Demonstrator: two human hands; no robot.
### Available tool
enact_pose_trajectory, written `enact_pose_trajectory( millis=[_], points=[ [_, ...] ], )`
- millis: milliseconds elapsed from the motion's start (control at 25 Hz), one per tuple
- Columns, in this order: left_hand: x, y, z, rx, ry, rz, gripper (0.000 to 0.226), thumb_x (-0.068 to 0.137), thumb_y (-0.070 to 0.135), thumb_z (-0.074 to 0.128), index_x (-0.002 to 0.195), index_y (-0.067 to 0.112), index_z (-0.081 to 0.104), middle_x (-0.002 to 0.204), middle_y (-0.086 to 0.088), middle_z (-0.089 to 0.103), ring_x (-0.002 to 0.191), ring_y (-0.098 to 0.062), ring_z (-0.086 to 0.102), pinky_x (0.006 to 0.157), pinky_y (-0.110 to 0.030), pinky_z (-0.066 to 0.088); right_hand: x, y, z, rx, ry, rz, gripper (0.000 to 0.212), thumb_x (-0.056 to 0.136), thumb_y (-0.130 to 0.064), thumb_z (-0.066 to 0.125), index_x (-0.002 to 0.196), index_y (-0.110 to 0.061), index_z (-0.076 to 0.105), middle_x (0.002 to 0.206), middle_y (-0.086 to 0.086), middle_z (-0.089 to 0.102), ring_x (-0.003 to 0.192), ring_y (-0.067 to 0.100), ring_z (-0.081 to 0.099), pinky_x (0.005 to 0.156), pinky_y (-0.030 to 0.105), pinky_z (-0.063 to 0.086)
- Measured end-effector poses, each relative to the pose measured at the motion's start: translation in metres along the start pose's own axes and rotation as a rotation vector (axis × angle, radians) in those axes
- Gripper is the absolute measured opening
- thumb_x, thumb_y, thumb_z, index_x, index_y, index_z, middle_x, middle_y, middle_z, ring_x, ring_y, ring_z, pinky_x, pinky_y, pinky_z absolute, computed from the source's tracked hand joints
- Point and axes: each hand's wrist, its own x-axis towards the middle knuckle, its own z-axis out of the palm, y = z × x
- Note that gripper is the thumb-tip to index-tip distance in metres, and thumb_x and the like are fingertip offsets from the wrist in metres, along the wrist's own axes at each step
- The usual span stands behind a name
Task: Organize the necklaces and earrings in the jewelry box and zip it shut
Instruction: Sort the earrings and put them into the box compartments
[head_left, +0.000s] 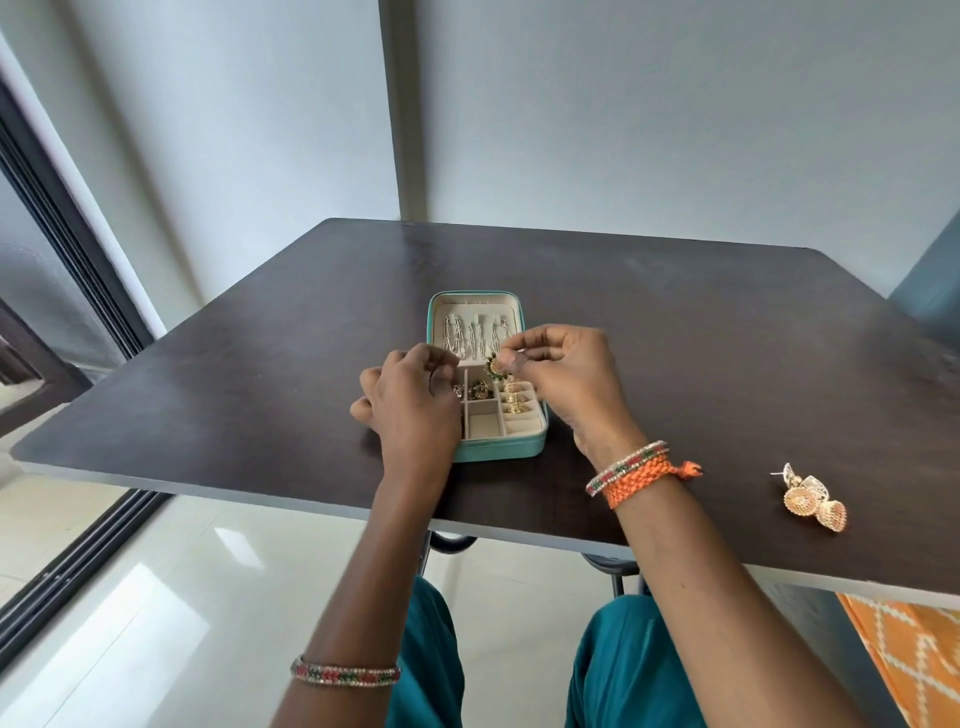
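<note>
Head view shows my right hand (563, 371) pinching a green-and-gold earring (494, 366) over the open jewelry box (498, 451) mid-surface, ready for a compartment, while my left hand (415, 410), fingers curled, steadies the box's left edge.

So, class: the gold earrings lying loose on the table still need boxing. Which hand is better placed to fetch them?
Right. The gold earrings lie beyond the right hand; the left hand would have to cross the jewelry box.
</note>
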Motion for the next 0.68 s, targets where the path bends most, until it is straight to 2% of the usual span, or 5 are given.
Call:
enact_pose_trajectory(
  millis=[120,280,440,560,680],
  points=[
    [0.001,-0.003,0.001,-0.101,0.006,-0.051,0.025,0.094,0.012,0.045,0.1,0.025,0.066,0.11,0.004,0.06,0.113,-0.018,0.039,0.082,-0.029,0.015,0.006,-0.007,0.005,-0.165,-0.065,-0.073,0.01,0.072,-0.012,0.081,0.075,-0.018,0.073,0.071,0.003,0.073,0.069,0.011,0.069,0.067,0.022,0.056],
    [0.003,-0.008,0.003,-0.167,0.002,-0.063,0.026,0.094,0.012,0.045,0.095,0.028,0.064,0.106,0.004,0.066,0.106,-0.022,0.053,0.086,-0.033,0.023,0.012,-0.007,0.011,-0.328,-0.218,-0.058,0.012,0.071,-0.014,0.082,0.07,-0.021,0.072,0.068,0.009,0.072,0.062,0.01,0.062,0.063,0.023,0.052],
    [0.004,-0.011,0.006,-0.193,0.007,-0.075,0.027,0.093,0.01,0.046,0.09,0.03,0.064,0.103,0.005,0.068,0.103,-0.022,0.056,0.085,-0.033,0.021,0.015,-0.006,0.014,-0.398,-0.221,-0.094,0.021,0.073,-0.01,0.079,0.064,-0.024,0.067,0.056,-0.009,0.06,0.051,-0.002,0.051,0.054,0.016,0.04],
    [0.004,-0.012,0.007,-0.201,0.002,-0.081,0.029,0.093,0.009,0.047,0.086,0.032,0.064,0.102,0.006,0.067,0.103,-0.022,0.057,0.085,-0.031,0.018,0.017,-0.004,0.015,-0.43,-0.195,-0.12,0.014,0.074,-0.006,0.077,0.071,-0.018,0.071,0.056,-0.012,0.056,0.044,-0.006,0.049,0.046,0.007,0.036],
    [0.005,-0.011,0.007,-0.204,0.005,-0.074,0.031,0.091,0.007,0.045,0.084,0.032,0.063,0.101,0.006,0.067,0.103,-0.022,0.057,0.084,-0.03,0.018,0.019,-0.01,0.013,-0.535,-0.233,-0.146,0.008,0.075,-0.009,0.077,0.08,-0.014,0.074,0.059,-0.01,0.058,0.052,-0.002,0.05,0.045,0.005,0.034]
  ],
)
